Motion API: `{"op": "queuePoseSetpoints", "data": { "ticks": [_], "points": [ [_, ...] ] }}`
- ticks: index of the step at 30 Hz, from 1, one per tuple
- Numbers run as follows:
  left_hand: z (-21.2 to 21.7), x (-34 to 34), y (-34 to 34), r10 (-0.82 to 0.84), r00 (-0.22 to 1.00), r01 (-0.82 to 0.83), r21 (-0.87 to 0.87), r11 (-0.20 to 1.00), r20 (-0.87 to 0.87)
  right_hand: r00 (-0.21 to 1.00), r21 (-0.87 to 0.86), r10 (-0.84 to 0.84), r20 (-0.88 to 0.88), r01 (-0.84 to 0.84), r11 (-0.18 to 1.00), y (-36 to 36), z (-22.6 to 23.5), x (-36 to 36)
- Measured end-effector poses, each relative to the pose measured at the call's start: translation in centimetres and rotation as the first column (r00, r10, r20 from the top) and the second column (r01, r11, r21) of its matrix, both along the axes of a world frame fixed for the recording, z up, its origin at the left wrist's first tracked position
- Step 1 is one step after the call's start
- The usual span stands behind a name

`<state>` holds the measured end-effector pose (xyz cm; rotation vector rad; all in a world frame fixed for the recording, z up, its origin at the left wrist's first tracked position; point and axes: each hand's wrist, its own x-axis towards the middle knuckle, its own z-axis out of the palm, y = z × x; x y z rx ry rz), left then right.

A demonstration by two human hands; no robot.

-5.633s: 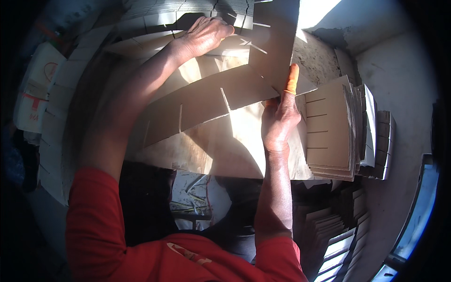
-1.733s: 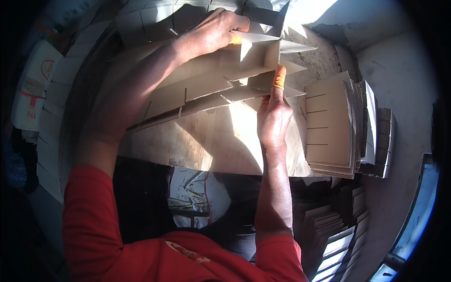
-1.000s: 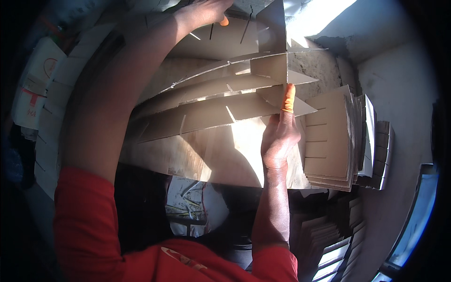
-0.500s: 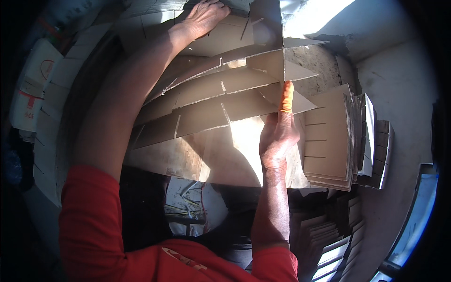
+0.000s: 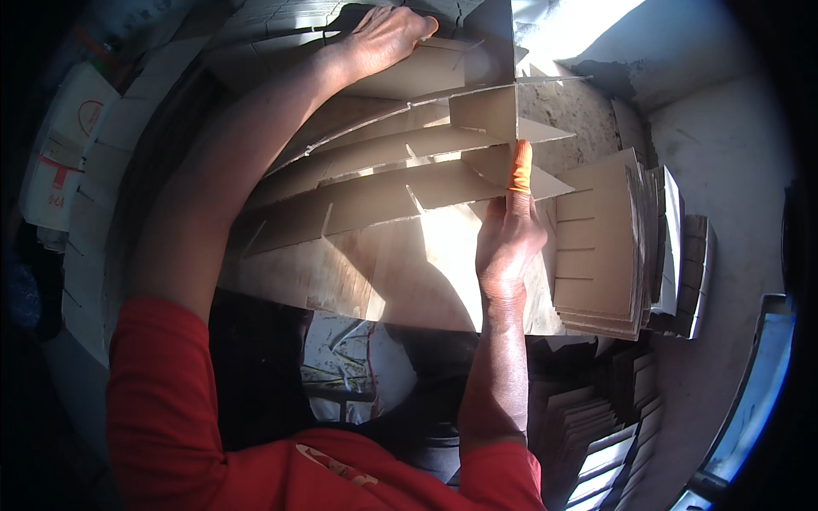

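Observation:
Several brown slotted cardboard divider strips (image 5: 366,189) stand on edge across a wooden board, their slots facing up. A crossing cardboard divider (image 5: 490,51) runs away from me over their right ends and is interlocked with them. My right hand (image 5: 509,243) is closed on the near end of this crossing divider, its thumb in an orange finger cot pressed along the edge. My left hand (image 5: 383,41) reaches over to the far side, closed at the top edge of the farthest divider strip (image 5: 413,72). An orange cot also covers a fingertip there. The fingers underneath are hidden.
A stack of slotted cardboard sheets (image 5: 596,247) stands to the right, with more bundles (image 5: 694,272) behind it by the wall. Further cardboard pieces (image 5: 588,434) are below at right. A white box (image 5: 68,149) with red marks sits at the far left.
My left hand has shifted slightly right and nearer, and its orange fingertip now shows. The far strips have tilted and shifted a little. My right hand stays at the crossing divider.

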<state>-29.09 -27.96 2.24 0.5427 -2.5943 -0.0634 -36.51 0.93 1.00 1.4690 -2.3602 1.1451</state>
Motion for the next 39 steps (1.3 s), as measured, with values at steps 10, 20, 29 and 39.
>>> {"op": "queuePoseSetpoints", "data": {
  "ticks": [10, 20, 29, 39],
  "points": [
    [0.6, -0.1, 1.5, -0.064, 0.993, 0.064, 0.005, 0.998, -0.097, 0.999, 0.031, 0.02, 0.047, -0.022, 0.999, 0.5, -1.2, -0.9],
    [1.0, 0.7, 2.3, -0.076, 0.978, 0.13, 0.282, 0.951, -0.196, 0.993, 0.147, -0.093, 0.068, 0.083, 0.986, 1.5, 2.6, 0.7],
    [2.3, 0.0, 5.3, -0.273, 0.962, 0.266, 0.295, 0.918, -0.019, 0.999, 0.418, -0.049, -0.002, 0.045, 0.907, 3.1, 3.5, 0.2],
    [4.7, 7.3, 10.0, -0.116, 0.978, 0.031, 0.429, 0.903, 0.175, 0.972, 0.543, -0.016, -0.232, 0.143, 0.828, 6.1, 3.5, -0.5]
  ]
}}
